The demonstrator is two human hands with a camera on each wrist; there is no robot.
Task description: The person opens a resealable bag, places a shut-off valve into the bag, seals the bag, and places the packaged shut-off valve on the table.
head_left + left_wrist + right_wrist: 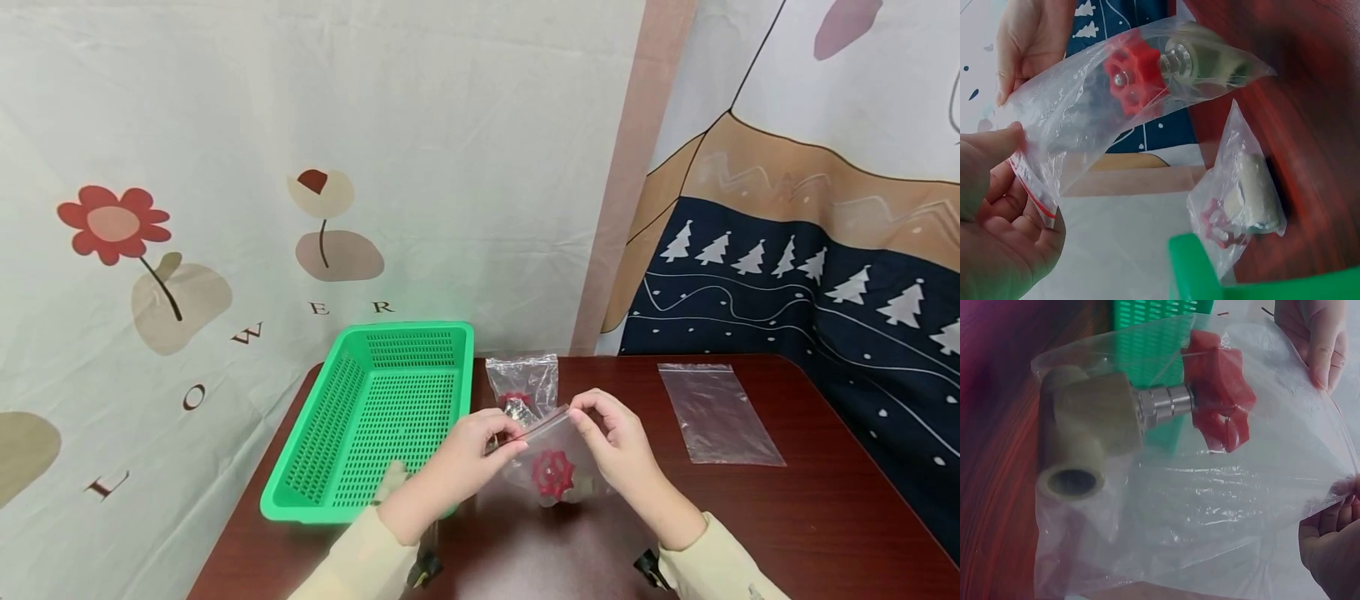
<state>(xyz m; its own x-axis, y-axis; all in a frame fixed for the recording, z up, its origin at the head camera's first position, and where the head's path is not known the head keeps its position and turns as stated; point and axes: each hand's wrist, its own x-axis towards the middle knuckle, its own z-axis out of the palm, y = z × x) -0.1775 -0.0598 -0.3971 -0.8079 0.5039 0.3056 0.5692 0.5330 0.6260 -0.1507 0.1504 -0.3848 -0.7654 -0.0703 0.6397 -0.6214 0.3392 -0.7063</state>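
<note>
Both hands hold up a clear zip bag (1229,487) by its red-lined top edge. Inside it is a valve (1097,412) with a beige pipe body, a metal stem and a red handwheel (552,474). My left hand (480,446) pinches the edge's left end between thumb and fingers. At the other end, my right hand (611,437) pinches the edge the same way. Behind them, a second bagged valve (1250,194) lies on the table, its red wheel showing through the plastic.
A green perforated basket (367,329) stands on the left of the dark red wooden table (817,533). Flat on the right side lies another clear zip bag (720,417). A printed cloth (480,167) hangs behind the table.
</note>
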